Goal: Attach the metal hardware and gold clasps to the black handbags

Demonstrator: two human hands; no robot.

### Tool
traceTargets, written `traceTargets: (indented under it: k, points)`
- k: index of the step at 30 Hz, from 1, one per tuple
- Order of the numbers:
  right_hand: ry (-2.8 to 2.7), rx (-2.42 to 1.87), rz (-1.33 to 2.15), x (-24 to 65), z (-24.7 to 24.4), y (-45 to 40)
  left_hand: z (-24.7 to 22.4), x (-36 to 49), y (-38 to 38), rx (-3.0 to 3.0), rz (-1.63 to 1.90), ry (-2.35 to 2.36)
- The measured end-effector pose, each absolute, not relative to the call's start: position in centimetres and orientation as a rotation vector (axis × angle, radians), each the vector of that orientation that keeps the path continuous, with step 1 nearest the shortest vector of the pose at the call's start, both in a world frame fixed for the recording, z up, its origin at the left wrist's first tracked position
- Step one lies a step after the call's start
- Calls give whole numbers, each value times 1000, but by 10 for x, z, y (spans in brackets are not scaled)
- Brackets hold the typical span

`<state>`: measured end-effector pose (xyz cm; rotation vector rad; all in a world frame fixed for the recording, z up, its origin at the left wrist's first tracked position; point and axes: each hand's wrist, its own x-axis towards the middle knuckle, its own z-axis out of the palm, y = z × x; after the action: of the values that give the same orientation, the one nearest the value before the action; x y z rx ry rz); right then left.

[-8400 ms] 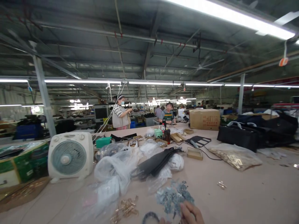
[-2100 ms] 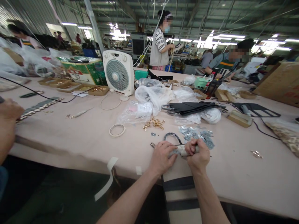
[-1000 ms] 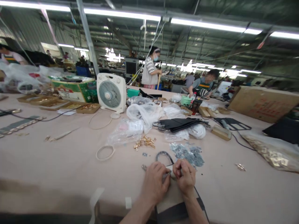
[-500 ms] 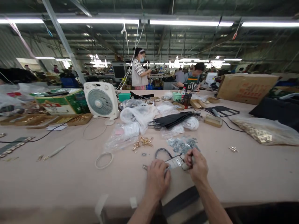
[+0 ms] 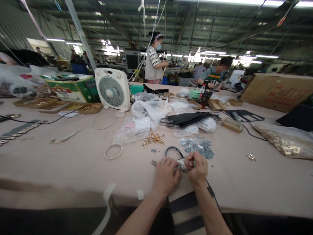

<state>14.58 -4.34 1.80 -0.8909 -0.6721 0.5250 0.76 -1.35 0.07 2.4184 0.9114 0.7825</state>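
A beige bag with black bands (image 5: 184,204) lies at the table's front edge, its dark looped handle (image 5: 174,149) pointing away from me. My left hand (image 5: 167,174) presses on the bag's top left part, fingers bent over a small metal piece. A metal clasp (image 5: 154,163) sticks out left of those fingers. Closed in a fist, my right hand (image 5: 197,166) grips a pale tool handle (image 5: 184,165) whose end is close to my left fingertips; the tool's tip is too small to make out. Behind the hands lie gold clasps (image 5: 153,139) and a heap of small grey metal plates (image 5: 197,147).
A white fan (image 5: 112,88) stands behind at left, beside small parts trays (image 5: 90,108). Clear plastic bags (image 5: 149,112) and black straps (image 5: 190,119) lie mid-table. A tape roll (image 5: 113,151) is at left, a cardboard box (image 5: 278,91) at right. Two people are across the table.
My right hand has moved left with the tool, close to my left hand. The head view has tilted down and turned slightly left. The left hand stays on the bag.
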Motion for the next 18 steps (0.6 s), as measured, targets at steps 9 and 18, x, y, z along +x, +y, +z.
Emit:
traceTargets:
  k: [9,18]
  points:
    - [-656,-840,492,151,27,-50,0,8,-14,2435,757,945]
    - [-701,-845,487,151,22,-48,-6,9,-11,2499,727,960]
